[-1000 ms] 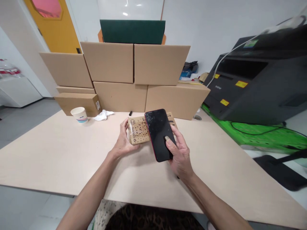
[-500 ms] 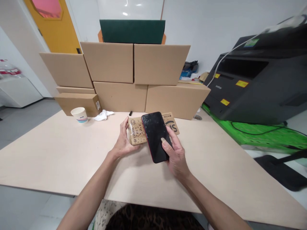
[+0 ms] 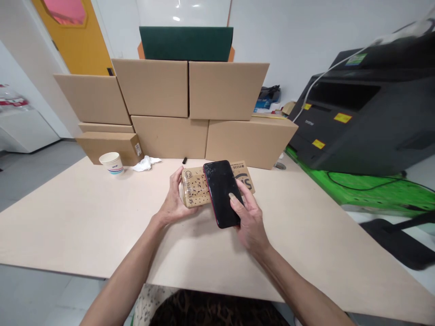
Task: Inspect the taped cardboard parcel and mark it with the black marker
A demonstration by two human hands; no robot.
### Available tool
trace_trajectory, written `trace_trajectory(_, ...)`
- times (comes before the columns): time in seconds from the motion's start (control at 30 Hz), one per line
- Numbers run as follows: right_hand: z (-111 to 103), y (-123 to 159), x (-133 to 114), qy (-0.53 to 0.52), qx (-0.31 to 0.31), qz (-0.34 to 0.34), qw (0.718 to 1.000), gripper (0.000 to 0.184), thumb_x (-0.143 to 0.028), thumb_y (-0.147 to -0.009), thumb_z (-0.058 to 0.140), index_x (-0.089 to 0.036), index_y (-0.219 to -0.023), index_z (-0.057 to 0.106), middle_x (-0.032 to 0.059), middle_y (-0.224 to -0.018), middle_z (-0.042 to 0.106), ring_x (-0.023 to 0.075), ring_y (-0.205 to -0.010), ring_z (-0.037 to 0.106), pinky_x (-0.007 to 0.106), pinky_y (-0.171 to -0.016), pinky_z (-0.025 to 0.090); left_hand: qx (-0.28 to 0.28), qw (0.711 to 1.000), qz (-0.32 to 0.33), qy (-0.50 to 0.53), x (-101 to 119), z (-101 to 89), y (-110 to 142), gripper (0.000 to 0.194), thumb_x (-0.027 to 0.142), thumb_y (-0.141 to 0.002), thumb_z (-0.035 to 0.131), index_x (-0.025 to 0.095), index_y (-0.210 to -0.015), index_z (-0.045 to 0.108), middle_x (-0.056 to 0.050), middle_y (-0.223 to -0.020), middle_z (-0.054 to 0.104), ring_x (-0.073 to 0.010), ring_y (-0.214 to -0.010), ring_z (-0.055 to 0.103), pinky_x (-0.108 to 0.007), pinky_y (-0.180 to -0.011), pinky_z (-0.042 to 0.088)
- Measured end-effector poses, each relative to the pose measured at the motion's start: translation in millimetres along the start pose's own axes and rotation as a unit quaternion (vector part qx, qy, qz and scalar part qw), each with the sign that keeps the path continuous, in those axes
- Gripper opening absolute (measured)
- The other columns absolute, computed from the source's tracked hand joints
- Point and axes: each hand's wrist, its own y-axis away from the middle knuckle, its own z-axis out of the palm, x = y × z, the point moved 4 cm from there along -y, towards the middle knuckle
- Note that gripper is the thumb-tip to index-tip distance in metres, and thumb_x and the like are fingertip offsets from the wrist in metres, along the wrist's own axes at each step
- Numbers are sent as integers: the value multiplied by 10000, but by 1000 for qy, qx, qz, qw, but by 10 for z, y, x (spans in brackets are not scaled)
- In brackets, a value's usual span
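My left hand (image 3: pixel 176 201) grips the left end of a small brown cardboard box (image 3: pixel 196 188) printed "SF EXPRESS", its thumb along the near edge and its fingers at the far side. In my right hand (image 3: pixel 249 217) is a black smartphone (image 3: pixel 222 194) with a reddish edge. The phone's screen is dark, with marks or cracks near its top. My right thumb lies on the screen. The phone is tilted in front of the box and hides its middle. Whether phone and box touch, I cannot tell.
Stacked cardboard boxes (image 3: pixel 159 136) line the back of the table (image 3: pixel 84 222), with a dark green box (image 3: pixel 186 44) on top. A paper cup (image 3: pixel 112 163), crumpled tissue (image 3: pixel 146 163) and small black cap (image 3: pixel 184 160) lie before them. A large dark printer (image 3: pixel 356 122) stands at right.
The phone has shifted slightly right over the box, uncovering a little more of the printed side. Both hands keep their hold.
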Motion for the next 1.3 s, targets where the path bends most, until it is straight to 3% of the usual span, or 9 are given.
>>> trace_trajectory(0.23,-20,0,79,9,-6,-7,1000,645,-474,-859,818,-313,-1458,642,49,-1602,598,294,-1537,493,502,-1263,437,-8,1000,-1,-2,8,-9,-1,1333,404,-630,957,392,-1659,110,-155,-1630,235,-472,-1522,376,-724,-1278,310)
trace_trajectory(0.3,-27,5,101,17,-4,-4,1000,675,-486,-861,808,-319,-1488,620,42,-1618,580,291,-1505,526,462,-1196,513,-12,1000,3,-8,18,-12,-5,1318,401,-644,950,393,-1658,108,-156,-1630,238,-475,-1528,364,-731,-1282,294)
trace_trajectory(0.37,-32,14,130,29,-7,20,999,754,-510,-859,798,-330,-1552,564,50,-1602,589,285,-1274,693,380,-904,665,-10,1000,4,-14,21,-16,-9,1319,400,-642,952,389,-1658,111,-157,-1626,244,-478,-1529,358,-732,-1285,287)
trace_trajectory(0.4,-31,20,144,35,-12,37,999,798,-524,-857,793,-338,-1586,526,59,-1580,605,251,-1051,757,326,-683,664,-9,1000,5,-14,21,-17,-10,1323,401,-636,956,386,-1657,114,-158,-1627,243,-480,-1530,356,-731,-1287,285)
trace_trajectory(0.47,-24,31,162,41,-25,62,997,866,-544,-852,787,-351,-1632,464,75,-1510,650,135,-622,657,253,-369,471,-7,1000,7,-10,20,-15,-11,1328,402,-628,960,382,-1656,119,-158,-1632,244,-481,-1532,354,-726,-1290,286)
trace_trajectory(0.53,-18,35,159,42,-28,65,997,888,-551,-844,785,-345,-1640,451,85,-1431,690,66,-459,490,236,-289,335,-7,1000,7,-8,21,-12,-11,1322,404,-631,957,378,-1654,121,-158,-1637,245,-479,-1533,356,-722,-1289,294)
trace_trajectory(0.77,5,34,143,36,-23,56,998,856,-539,-827,789,-318,-1601,498,67,-1191,763,63,-435,434,227,-293,328,4,1000,-6,3,7,1,1,1302,440,-638,946,353,-1655,137,-172,-1633,267,-470,-1515,403,-717,-1276,319)
trace_trajectory(1.1,-1,-7,184,32,-24,42,998,831,-539,-840,786,-326,-1599,524,73,-1313,738,77,-478,456,244,-320,312,8,1000,14,3,2,15,-13,1306,451,-636,957,378,-1652,141,-153,-1632,281,-457,-1527,388,-694,-1283,328)
trace_trajectory(1.3,15,-38,196,-8,-29,44,999,843,-517,-814,828,-359,-1585,527,57,-1459,679,166,-786,695,250,-494,544,3,1000,12,3,8,-2,-22,1336,462,-629,973,385,-1661,128,-161,-1630,280,-477,-1520,397,-730,-1254,353)
